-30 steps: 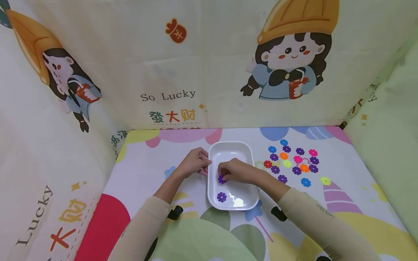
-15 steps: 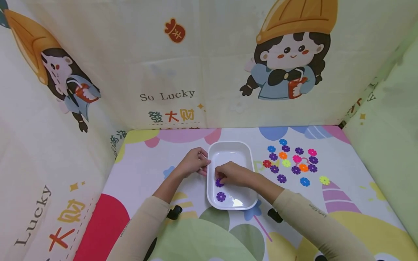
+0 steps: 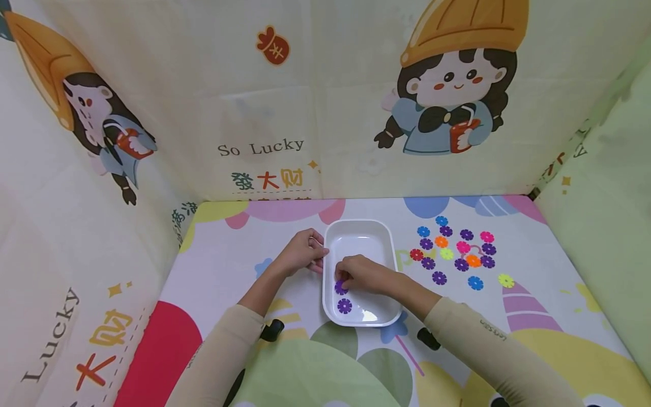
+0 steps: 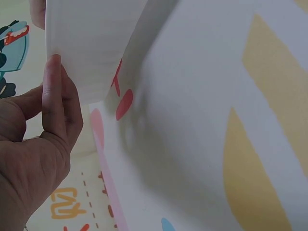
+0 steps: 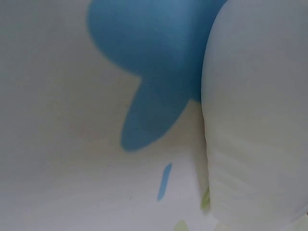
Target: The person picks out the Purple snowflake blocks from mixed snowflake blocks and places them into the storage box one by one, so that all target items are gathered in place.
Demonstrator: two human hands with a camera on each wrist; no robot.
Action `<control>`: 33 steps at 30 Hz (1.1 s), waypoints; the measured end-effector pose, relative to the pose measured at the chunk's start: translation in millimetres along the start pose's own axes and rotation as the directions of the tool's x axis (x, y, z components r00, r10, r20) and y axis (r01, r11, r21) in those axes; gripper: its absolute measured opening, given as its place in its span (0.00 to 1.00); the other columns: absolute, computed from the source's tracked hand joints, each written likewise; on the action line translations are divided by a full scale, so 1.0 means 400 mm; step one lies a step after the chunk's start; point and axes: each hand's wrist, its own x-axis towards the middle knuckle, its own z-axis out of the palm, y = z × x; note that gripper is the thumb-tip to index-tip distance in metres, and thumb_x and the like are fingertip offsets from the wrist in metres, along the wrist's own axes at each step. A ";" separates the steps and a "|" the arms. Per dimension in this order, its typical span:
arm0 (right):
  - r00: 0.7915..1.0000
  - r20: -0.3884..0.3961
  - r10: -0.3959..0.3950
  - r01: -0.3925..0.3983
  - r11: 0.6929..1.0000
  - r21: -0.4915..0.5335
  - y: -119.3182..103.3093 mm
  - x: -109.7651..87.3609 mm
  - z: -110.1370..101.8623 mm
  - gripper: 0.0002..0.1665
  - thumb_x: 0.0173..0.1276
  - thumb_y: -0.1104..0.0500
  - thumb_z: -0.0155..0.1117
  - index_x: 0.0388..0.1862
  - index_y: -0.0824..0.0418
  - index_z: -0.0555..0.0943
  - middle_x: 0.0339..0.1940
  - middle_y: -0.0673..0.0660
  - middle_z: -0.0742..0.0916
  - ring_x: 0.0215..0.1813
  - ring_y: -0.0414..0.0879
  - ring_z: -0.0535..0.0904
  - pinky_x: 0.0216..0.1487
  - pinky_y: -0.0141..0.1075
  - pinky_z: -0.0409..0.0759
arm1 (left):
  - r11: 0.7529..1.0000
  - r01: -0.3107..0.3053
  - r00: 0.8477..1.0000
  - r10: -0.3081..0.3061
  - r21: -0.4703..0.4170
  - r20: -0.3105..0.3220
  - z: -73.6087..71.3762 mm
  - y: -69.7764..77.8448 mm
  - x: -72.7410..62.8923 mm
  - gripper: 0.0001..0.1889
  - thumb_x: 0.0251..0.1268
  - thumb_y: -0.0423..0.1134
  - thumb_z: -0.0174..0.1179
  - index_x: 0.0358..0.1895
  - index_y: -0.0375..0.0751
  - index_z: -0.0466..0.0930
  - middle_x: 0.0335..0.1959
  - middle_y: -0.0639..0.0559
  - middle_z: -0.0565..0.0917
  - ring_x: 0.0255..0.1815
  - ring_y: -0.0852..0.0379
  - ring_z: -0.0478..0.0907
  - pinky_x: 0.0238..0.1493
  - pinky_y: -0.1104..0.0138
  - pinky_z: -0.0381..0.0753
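Observation:
A white rectangular tray point(image 3: 376, 312) stands on the table, its outer wall also filling the right of the right wrist view. At its left rim my left hand point(image 3: 302, 252) grips the tray, thumb over the edge; the left wrist view shows its fingers point(image 4: 53, 103) against the outer wall. My right hand point(image 3: 365, 273) reaches inside and pinches a purple snowflake disc point(image 3: 339, 289) near the tray's left side, fingertips low over the floor. Part of that disc is hidden by the fingers. Just nearer to me lies a second purple snowflake disc point(image 3: 344, 306).
Right of the tray, several loose snowflake discs point(image 3: 461, 247) in purple, blue, orange, pink, red and yellow lie spread on the patterned tablecloth point(image 3: 224, 249). A yellow disc point(image 3: 506, 281) lies apart at their right. A printed cloth point(image 3: 346, 113) hangs behind and on both sides.
My right hand has moved slightly toward me and to the left, bringing the pinched disc close up to the other purple one. The left hand stays at the rim.

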 end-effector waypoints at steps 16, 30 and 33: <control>1.000 0.007 0.026 -0.026 0.999 0.023 0.002 -0.001 0.009 0.08 0.66 0.65 0.75 0.35 0.56 0.83 0.31 0.46 0.82 0.35 0.38 0.76 0.39 0.26 0.81 | 1.000 -0.013 1.000 0.013 -0.009 0.012 0.001 -0.009 0.006 0.15 0.71 0.28 0.63 0.55 0.30 0.71 0.36 0.40 0.82 0.24 0.53 0.85 0.29 0.57 0.94; 1.000 -0.006 0.011 -0.010 1.000 0.028 -0.002 -0.007 0.005 0.08 0.66 0.64 0.75 0.36 0.57 0.82 0.31 0.47 0.82 0.35 0.38 0.76 0.39 0.27 0.81 | 1.000 -0.012 1.000 0.012 0.003 0.007 0.000 -0.008 0.005 0.15 0.71 0.28 0.63 0.55 0.30 0.71 0.36 0.40 0.83 0.24 0.53 0.86 0.30 0.55 0.94; 1.000 -0.005 0.006 -0.006 0.999 0.044 -0.003 -0.010 0.001 0.07 0.67 0.64 0.74 0.37 0.57 0.82 0.32 0.47 0.82 0.36 0.38 0.76 0.40 0.27 0.81 | 1.000 -0.010 1.000 0.010 0.003 0.006 0.000 -0.006 0.005 0.15 0.72 0.28 0.63 0.55 0.30 0.71 0.37 0.40 0.83 0.24 0.54 0.86 0.31 0.54 0.94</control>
